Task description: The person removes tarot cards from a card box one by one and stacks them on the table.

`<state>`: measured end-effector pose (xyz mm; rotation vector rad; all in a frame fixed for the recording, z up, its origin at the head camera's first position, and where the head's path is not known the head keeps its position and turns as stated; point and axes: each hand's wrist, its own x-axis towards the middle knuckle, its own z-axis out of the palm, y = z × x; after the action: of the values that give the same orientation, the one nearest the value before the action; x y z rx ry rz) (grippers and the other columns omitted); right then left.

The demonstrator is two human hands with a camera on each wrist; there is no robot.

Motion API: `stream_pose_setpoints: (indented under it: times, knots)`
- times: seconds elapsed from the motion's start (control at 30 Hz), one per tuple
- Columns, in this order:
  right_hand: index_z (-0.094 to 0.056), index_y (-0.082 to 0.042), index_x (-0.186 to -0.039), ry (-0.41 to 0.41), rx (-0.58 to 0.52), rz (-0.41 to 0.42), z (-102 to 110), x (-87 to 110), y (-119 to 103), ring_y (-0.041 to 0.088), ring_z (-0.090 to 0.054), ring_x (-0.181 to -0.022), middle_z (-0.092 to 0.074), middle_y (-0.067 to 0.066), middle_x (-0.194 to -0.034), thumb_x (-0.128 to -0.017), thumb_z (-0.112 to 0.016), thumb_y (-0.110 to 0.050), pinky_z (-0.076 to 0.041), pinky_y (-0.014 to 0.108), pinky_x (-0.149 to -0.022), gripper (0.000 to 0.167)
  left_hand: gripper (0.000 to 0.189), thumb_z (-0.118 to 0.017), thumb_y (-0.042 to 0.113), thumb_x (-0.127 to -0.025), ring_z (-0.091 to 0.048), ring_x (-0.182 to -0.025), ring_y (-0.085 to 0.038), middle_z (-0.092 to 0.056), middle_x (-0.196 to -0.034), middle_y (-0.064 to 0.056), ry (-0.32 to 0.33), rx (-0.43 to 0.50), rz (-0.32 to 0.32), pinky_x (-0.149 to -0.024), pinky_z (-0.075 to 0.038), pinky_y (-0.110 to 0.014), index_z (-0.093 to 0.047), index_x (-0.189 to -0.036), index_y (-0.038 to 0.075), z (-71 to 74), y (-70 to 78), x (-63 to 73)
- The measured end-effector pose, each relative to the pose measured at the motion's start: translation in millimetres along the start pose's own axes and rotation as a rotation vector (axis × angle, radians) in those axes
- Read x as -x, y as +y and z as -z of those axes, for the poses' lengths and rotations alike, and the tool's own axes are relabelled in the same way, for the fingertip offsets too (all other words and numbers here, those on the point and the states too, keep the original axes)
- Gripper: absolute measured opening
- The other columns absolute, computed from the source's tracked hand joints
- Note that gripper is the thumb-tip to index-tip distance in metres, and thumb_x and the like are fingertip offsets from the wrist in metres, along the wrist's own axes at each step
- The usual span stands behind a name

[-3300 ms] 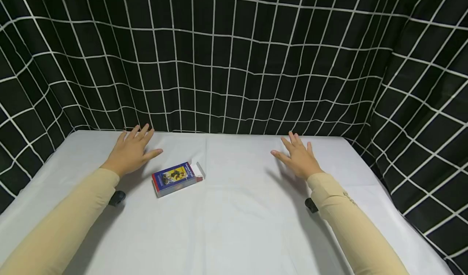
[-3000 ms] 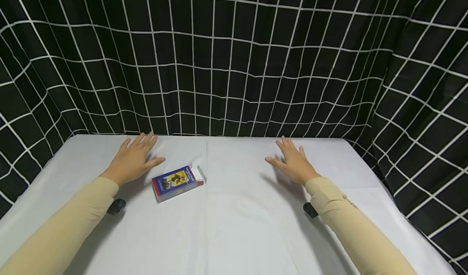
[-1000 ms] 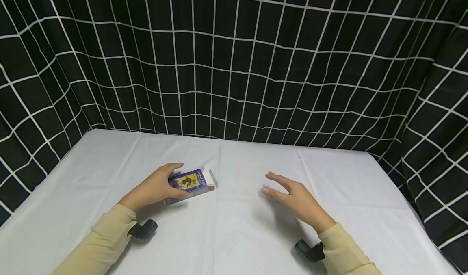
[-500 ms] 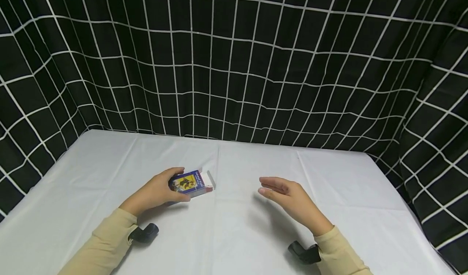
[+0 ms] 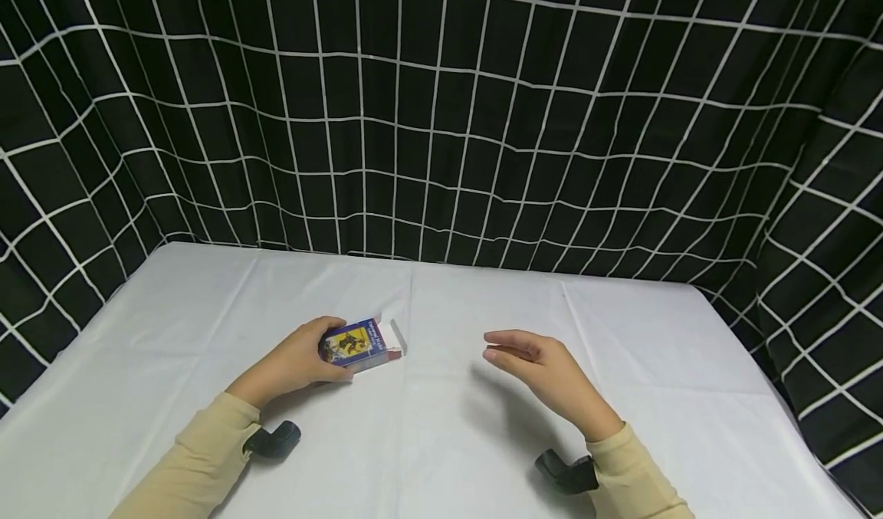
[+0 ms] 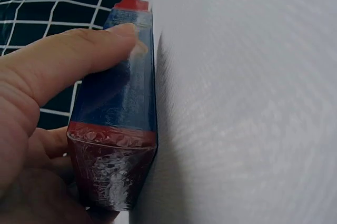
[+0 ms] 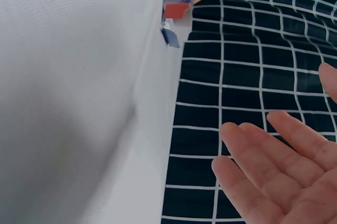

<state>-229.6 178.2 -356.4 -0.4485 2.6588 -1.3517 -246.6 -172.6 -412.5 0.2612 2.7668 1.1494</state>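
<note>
My left hand (image 5: 297, 362) grips a small blue card box (image 5: 357, 344) with red ends and a yellow picture on its top face. Thumb and fingers clasp its two long sides. The left wrist view shows the thumb (image 6: 89, 50) along one narrow side of the box (image 6: 118, 103), its red end toward the camera, close over the white cloth. At the box's far end a white flap (image 5: 393, 335) stands open to the right. My right hand (image 5: 552, 377) hovers right of the box, holding nothing; its fingers (image 7: 253, 153) are relaxed and slightly bent in the right wrist view.
A white cloth (image 5: 441, 427) with fold creases covers the table. Black curtains with a white grid (image 5: 441, 120) stand behind it and at both sides. Each wrist carries a black camera mount (image 5: 274, 441) beneath a beige sleeve (image 5: 200, 458).
My left hand, earlier spread open left of the box, came round it and now grips it. My right hand drew nearer and leftward, its fingers coming closer together.
</note>
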Motion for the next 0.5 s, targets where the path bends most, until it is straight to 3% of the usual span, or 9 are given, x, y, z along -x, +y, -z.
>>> stream_pose_setpoints:
  times: [0.5]
  knots:
    - [-0.070, -0.011, -0.121, 0.061, 0.050, -0.018, -13, 0.8, 2, 0.020, -0.067, -0.112, -0.074, 0.002, -0.114, -0.093, -0.067, -0.035, -0.051, 0.039, -0.096, 0.037, 0.082, -0.085, 0.026, -0.075, -0.050, -0.121, -0.034, -0.054, -0.134, -0.021, 0.001, -0.052, -0.015, -0.107, -0.040, -0.056, -0.045, -0.141, -0.003, -6.8, 2.2, 1.3]
